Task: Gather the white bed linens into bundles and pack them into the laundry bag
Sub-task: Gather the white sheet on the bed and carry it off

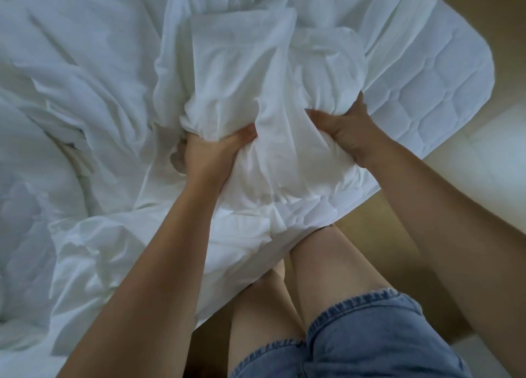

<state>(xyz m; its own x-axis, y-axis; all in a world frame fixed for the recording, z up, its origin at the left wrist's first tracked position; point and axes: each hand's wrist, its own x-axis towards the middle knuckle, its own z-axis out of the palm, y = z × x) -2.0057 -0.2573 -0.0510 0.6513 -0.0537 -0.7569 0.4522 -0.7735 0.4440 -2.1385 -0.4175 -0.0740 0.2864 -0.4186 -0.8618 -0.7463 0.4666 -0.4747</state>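
White quilted mattress (427, 93) | crumpled white bed-linen bundle (273, 150) at its near edge, long axis pointing away from the person | left hand (210, 155) and right hand (341, 130) clutch opposite sides, fingers dug in

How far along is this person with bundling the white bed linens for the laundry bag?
Early, by the look of it. Done: the quilted mattress corner is already stripped bare. In hand: the left hand and right hand both grip one bunched bundle of white linen. Left: crumpled sheets lie loose to the left, and no laundry bag is in view, so nothing shows as packed.
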